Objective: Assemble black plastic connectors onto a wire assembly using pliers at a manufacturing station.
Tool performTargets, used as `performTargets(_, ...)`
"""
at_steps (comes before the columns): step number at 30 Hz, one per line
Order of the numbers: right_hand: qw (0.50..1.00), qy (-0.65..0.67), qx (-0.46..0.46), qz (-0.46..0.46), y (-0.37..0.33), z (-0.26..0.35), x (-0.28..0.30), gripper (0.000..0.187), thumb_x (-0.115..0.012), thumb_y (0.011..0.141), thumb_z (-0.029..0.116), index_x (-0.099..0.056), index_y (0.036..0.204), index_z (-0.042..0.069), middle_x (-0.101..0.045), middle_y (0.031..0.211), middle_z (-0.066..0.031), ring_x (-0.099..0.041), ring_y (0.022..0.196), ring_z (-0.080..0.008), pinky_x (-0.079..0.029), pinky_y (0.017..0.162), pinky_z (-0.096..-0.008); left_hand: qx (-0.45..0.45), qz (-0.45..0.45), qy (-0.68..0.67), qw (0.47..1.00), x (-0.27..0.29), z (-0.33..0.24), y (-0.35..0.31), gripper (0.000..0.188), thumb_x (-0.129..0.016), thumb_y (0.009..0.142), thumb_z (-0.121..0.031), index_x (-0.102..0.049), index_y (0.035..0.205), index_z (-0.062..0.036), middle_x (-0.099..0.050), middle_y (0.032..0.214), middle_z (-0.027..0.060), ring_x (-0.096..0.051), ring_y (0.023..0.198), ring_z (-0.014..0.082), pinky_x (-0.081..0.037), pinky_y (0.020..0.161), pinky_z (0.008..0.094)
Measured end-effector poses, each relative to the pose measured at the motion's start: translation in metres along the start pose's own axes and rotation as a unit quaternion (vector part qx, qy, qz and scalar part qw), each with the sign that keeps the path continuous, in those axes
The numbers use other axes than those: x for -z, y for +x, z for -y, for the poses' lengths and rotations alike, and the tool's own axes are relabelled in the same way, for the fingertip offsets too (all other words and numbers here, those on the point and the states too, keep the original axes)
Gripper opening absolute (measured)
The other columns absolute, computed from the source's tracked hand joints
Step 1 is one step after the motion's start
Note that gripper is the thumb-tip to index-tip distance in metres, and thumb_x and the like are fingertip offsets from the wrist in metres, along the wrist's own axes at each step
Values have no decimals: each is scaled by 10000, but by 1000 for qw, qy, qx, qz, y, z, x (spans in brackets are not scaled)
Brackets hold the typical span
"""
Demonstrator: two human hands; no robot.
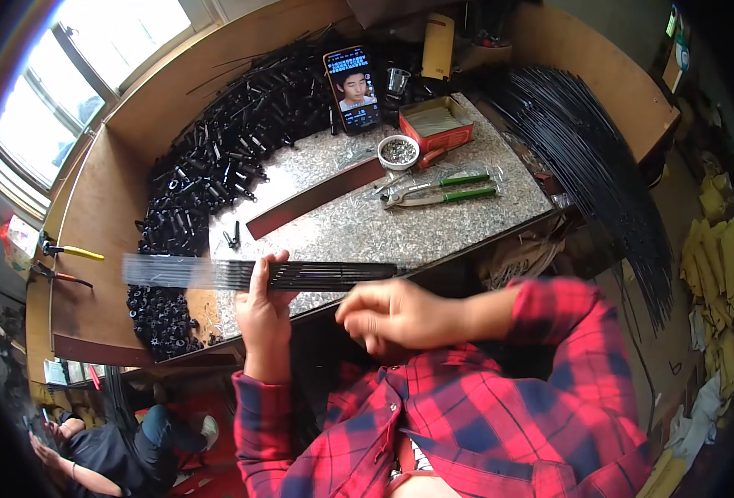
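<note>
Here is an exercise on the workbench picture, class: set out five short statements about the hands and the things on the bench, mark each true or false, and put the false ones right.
1. The left hand holds a bundle of thin black rods. True.
2. The pliers lying on the speckled top have yellow handles. False: their handles are green.
3. The phone stands propped up with its screen lit. True.
4. The white bowl is empty. False: it holds many small metallic pieces.
5. The right hand is gripping the pliers. False: the pliers lie on the speckled top, apart from that hand.
</note>
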State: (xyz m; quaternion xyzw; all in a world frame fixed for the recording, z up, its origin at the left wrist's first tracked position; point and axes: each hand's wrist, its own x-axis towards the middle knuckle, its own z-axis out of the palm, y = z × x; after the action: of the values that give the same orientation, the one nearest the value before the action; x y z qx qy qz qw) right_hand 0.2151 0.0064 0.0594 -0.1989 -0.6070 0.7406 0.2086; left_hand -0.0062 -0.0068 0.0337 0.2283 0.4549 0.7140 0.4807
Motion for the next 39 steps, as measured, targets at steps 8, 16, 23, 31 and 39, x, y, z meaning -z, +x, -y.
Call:
performTargets(8, 928, 335, 65, -150, 41, -58, -4, 587, -430, 924, 536, -408, 1304, 90, -558, 750, -21, -577, 669, -110, -494, 597, -252, 6, -33, -138, 990, -12, 40, -26, 296, -435, 999, -243, -526, 1173, -22, -577, 1202, 121, -628, 942, 186, -572, 738, 325)
performTargets(16, 959, 32, 73, -271, 32, 35, 51, 485, -477, 956, 453, -650, 943, 0, -581, 694, -43, -537, 479, -83, -415, 381, -214, 106, 246, -26, 963, -25, 35, -72, 422, -447, 995, -292, -451, 1300, -2, -602, 1187, 163, -614, 1053, 232, -506, 893, 360)
performTargets(23, 964, -246, 44, -89, 21, 79, 64, 131, -591, 904, 129, -660, 857, 28, -565, 728, -13, -514, 499, -74, -391, 435, -203, 92, 396, 205, 890, -29, 10, -98, 250, -553, 929, -65, -582, 1153, 41, -688, 1012, 137, -647, 979, 169, -501, 863, 272)
performTargets(31, 921, -371, 39, 115, 42, -5, 58, 224, -639, 887, 233, -630, 851, 12, -617, 753, -94, -590, 692, -198, -474, 657, -333, -107, 333, 307, 885, -39, -37, -91, 187, -523, 911, -2, -608, 1066, 60, -698, 879, 137, -682, 727, 152, -541, 688, 244)
performTargets(39, 937, -326, 11, 122, 47, -20, 42, 377, -616, 893, 361, -596, 805, -5, -571, 662, -176, -548, 584, -257, -433, 578, -386, -312, 155, 315, 883, -42, -54, -64, 301, -643, 832, 11, -585, 1128, 17, -623, 913, 76, -595, 817, 119, -471, 722, 252)
